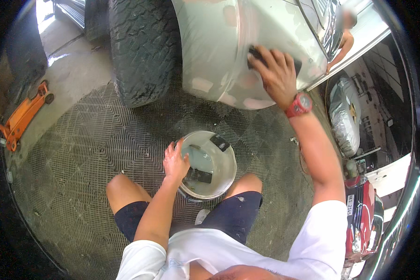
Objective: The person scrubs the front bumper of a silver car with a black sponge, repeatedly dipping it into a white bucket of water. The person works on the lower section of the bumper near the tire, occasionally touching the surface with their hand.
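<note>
My right hand [280,77], with a red watch on its wrist, presses a flat black sanding pad [256,56] against the pale car body panel [210,51]. The pad shows at both sides of the hand; its middle is hidden under the palm. Pinkish patches mark the panel's surface. My left hand [175,161] looks wet and grips the left rim of a white bucket [228,175], the thumb toward the inside. Cloudy water [199,158] lies in the bucket, with a dark block [200,176] in it. Another black piece [220,143] sits at the far inner wall.
A large tyre [144,51] stands left of the panel. The bucket sits between my knees on ribbed floor mats [88,154]. An orange floor jack [25,114] is far left. At the upper right, another person's arm [343,49] reaches the car. A red car [359,214] stands right.
</note>
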A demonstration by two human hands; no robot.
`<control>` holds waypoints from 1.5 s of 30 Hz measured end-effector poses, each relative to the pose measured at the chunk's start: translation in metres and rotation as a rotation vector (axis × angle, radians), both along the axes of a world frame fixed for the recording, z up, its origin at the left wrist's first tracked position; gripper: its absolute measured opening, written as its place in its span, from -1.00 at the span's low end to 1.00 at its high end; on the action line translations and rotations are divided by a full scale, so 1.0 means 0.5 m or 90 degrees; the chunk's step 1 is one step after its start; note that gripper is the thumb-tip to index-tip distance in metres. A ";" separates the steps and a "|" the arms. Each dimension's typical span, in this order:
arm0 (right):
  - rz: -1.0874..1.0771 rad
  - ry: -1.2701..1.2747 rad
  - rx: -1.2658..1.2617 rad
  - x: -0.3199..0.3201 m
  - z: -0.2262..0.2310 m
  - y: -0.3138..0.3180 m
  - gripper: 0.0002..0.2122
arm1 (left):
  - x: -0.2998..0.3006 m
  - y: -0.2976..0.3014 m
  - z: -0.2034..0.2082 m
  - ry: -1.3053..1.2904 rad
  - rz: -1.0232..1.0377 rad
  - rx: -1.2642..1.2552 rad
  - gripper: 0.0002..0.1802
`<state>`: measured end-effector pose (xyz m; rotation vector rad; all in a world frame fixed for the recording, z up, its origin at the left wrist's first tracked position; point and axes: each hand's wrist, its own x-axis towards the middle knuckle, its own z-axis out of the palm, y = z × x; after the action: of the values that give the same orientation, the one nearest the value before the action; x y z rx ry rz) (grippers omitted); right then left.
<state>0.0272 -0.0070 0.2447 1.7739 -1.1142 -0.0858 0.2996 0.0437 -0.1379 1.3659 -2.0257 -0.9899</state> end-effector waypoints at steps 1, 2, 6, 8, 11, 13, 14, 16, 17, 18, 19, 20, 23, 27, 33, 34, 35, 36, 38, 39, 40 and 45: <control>0.011 0.010 -0.020 0.026 0.054 -0.030 -0.48 | -0.011 -0.012 0.006 0.000 0.006 -0.009 -0.14; 0.011 -0.021 -0.063 0.062 0.092 -0.061 -0.48 | -0.013 -0.011 0.006 -0.007 0.005 -0.010 -0.15; 0.011 -0.120 -0.168 0.081 0.056 -0.103 -0.51 | -0.010 -0.013 -0.004 -0.027 0.025 -0.026 -0.15; -0.022 -0.160 -0.124 0.039 -0.073 -0.017 -0.53 | -0.001 -0.019 0.002 -0.032 0.024 -0.024 -0.15; -0.100 -0.184 0.014 -0.023 -0.240 0.136 -0.53 | -0.032 -0.006 -0.001 -0.002 0.000 -0.008 -0.15; -0.094 -0.390 0.009 0.050 -0.307 0.173 -0.64 | -0.029 -0.019 -0.002 -0.008 0.010 -0.009 -0.16; -0.057 -0.529 -0.001 0.103 -0.354 0.185 -0.71 | -0.022 -0.021 0.001 -0.021 0.022 -0.012 -0.16; -0.177 -0.699 0.214 0.122 -0.527 0.213 -0.68 | -0.029 -0.018 0.009 -0.029 0.035 -0.102 -0.18; -0.322 -0.744 0.435 0.143 -0.590 0.212 -0.65 | -0.021 -0.023 0.004 -0.037 0.050 -0.192 -0.19; -0.315 -0.779 0.555 0.135 -0.685 0.202 -0.59 | -0.019 -0.026 0.002 -0.043 0.058 -0.279 -0.21; -0.339 -0.769 0.634 0.129 -0.772 0.178 -0.57 | -0.009 -0.024 0.028 -0.042 0.046 -0.367 -0.36; -0.340 -0.752 0.724 0.143 -0.859 0.132 -0.55 | 0.012 -0.028 0.021 -0.029 -0.013 -0.362 -0.45; -0.531 -0.609 0.857 0.019 -1.109 0.143 -0.51 | -0.064 0.012 0.047 0.093 -0.203 -0.265 -0.79; -0.539 -0.776 0.861 0.138 -1.185 0.116 -0.52 | -0.020 -0.011 0.016 0.015 -0.174 -0.208 -0.80; -0.480 -0.705 0.788 0.183 -1.145 0.161 -0.57 | -0.025 -0.006 0.020 -0.028 -0.147 -0.175 -0.81; -0.459 -0.670 0.779 0.170 -1.114 0.166 -0.58 | -0.037 -0.006 0.015 -0.020 -0.154 -0.179 -0.82; -0.389 -0.625 0.808 0.164 -1.058 0.150 -0.59 | -0.035 -0.008 0.007 -0.020 -0.152 -0.181 -0.84; -0.322 -0.576 0.837 0.153 -0.998 0.146 -0.60 | -0.037 -0.007 0.002 -0.021 -0.138 -0.188 -0.84; -0.293 -0.634 0.769 0.141 -0.871 0.163 -0.58 | -0.026 -0.014 -0.007 -0.028 -0.102 -0.199 -0.82; -0.292 -0.662 0.727 0.123 -0.799 0.183 -0.56 | -0.025 -0.017 -0.009 -0.014 -0.117 -0.185 -0.74; -0.299 -0.691 0.690 0.116 -0.722 0.196 -0.51 | -0.026 -0.022 -0.006 -0.007 -0.121 -0.183 -0.74; -0.077 -1.017 0.280 0.103 -0.328 0.253 -0.59 | -0.022 -0.016 -0.017 0.041 -0.161 -0.186 -0.74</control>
<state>0.0788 0.1194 0.0806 2.0412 -2.4027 1.3080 0.2885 0.0356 -0.1463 0.9325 -2.2279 -0.7866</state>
